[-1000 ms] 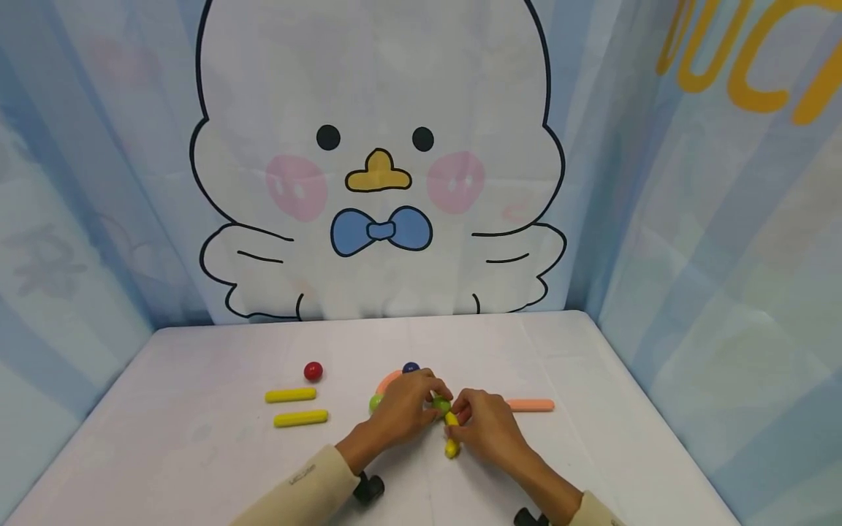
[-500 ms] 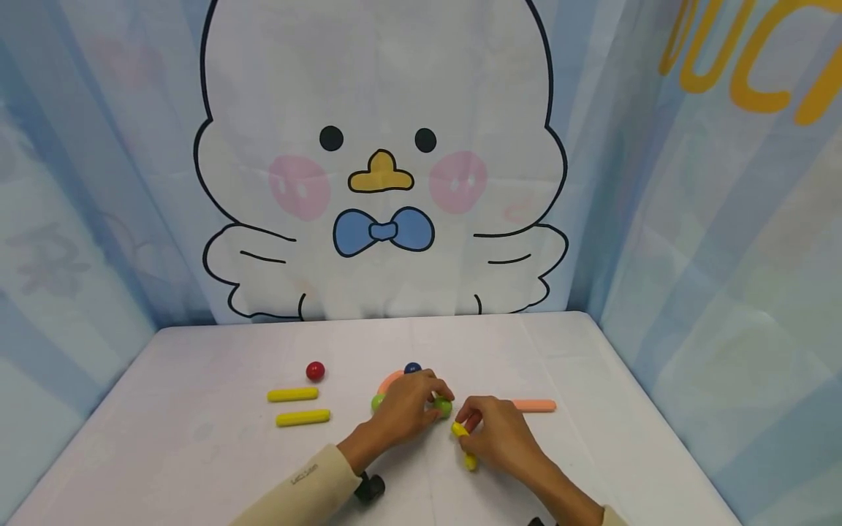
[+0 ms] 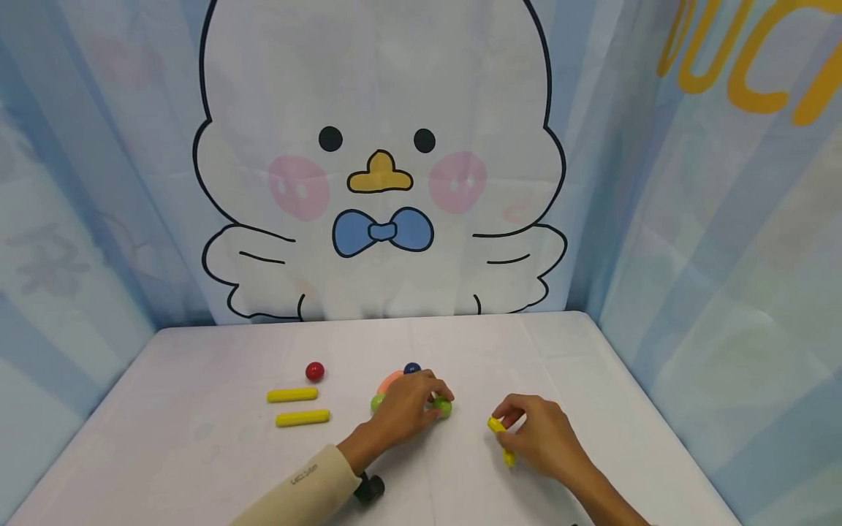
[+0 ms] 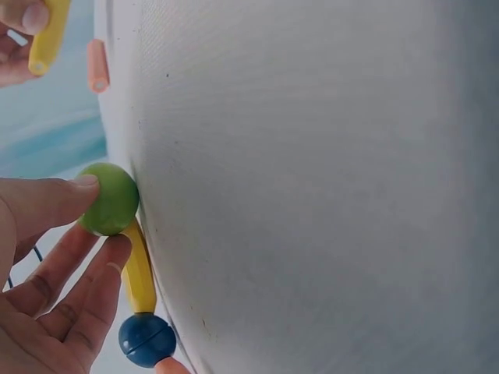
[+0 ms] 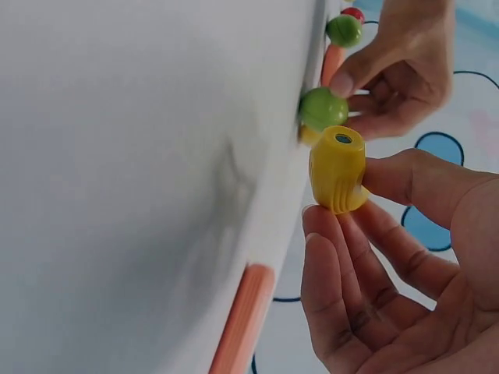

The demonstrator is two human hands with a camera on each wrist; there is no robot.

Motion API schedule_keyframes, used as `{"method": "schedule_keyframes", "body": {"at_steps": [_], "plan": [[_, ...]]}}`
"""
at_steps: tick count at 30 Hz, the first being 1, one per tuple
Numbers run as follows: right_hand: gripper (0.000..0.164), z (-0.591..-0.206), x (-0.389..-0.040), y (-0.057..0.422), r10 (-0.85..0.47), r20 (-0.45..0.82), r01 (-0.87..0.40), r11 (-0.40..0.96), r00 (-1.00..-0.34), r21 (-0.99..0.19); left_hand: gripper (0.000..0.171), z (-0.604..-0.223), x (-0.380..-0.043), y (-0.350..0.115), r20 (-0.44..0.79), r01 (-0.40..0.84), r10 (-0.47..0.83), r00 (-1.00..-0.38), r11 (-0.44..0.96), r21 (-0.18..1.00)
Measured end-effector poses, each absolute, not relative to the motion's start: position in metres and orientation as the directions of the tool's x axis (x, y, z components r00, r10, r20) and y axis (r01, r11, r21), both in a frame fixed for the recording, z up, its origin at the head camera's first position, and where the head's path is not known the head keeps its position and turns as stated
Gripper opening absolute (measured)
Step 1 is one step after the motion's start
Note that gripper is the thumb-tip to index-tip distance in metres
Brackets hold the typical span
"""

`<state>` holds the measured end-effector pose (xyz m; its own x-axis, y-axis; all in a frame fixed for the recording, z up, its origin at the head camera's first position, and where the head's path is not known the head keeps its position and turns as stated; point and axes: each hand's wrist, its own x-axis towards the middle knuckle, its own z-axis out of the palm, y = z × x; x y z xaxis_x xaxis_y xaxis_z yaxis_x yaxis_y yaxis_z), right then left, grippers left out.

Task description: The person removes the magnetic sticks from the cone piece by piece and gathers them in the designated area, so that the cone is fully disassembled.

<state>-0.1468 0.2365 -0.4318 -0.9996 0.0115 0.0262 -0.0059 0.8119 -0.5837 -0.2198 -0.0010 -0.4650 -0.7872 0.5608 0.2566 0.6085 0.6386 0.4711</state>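
Observation:
My left hand (image 3: 408,405) pinches a green ball (image 4: 111,199) between thumb and fingers at the table. From that ball a yellow stick (image 4: 139,273) runs to a blue ball (image 4: 147,340). An orange stick (image 3: 389,381) and a second green ball (image 3: 377,403) belong to the same cluster, partly covered by the left hand. To the right, my right hand (image 3: 542,436) holds a separate yellow stick (image 5: 338,175), tilted, between thumb and fingertips. A small hole (image 5: 343,139) shows in its end. The stick is apart from the green ball.
Two yellow sticks (image 3: 292,395) lie side by side on the left of the white table (image 3: 164,438), a red ball (image 3: 315,372) behind them. A loose orange stick (image 5: 243,319) lies near my right hand, hidden behind it in the head view. A cartoon-print curtain (image 3: 381,285) backs the table.
My right hand has drawn the yellow stick away from the green ball, to the right, and now covers the loose orange stick in the head view. The left hand keeps its place on the ball.

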Motion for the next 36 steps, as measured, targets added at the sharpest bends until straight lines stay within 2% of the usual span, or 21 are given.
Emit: {"method": "schedule_keyframes", "body": {"at_steps": [5, 17, 26, 36], "plan": [[0.026, -0.431, -0.144, 0.249, 0.046, 0.031, 0.018, 0.800, -0.998, -0.600, 0.023, -0.465, -0.220, -0.002, 0.273, 0.615, 0.559, -0.783, 0.628, 0.477], [0.022, -0.436, -0.141, 0.275, 0.094, -0.024, 0.093, 0.845, -0.995, -0.527, 0.023, -0.466, -0.220, -0.002, 0.288, 0.632, 0.570, -0.770, 0.615, 0.471], [0.019, -0.440, -0.142, 0.294, 0.121, -0.089, 0.150, 0.842, -0.989, -0.518, 0.023, -0.466, -0.219, -0.001, 0.273, 0.624, 0.570, -0.775, 0.624, 0.471], [0.021, -0.443, -0.144, 0.301, 0.113, -0.070, 0.133, 0.861, -0.991, -0.491, 0.022, -0.466, -0.216, -0.003, 0.274, 0.644, 0.596, -0.755, 0.594, 0.482]]}}
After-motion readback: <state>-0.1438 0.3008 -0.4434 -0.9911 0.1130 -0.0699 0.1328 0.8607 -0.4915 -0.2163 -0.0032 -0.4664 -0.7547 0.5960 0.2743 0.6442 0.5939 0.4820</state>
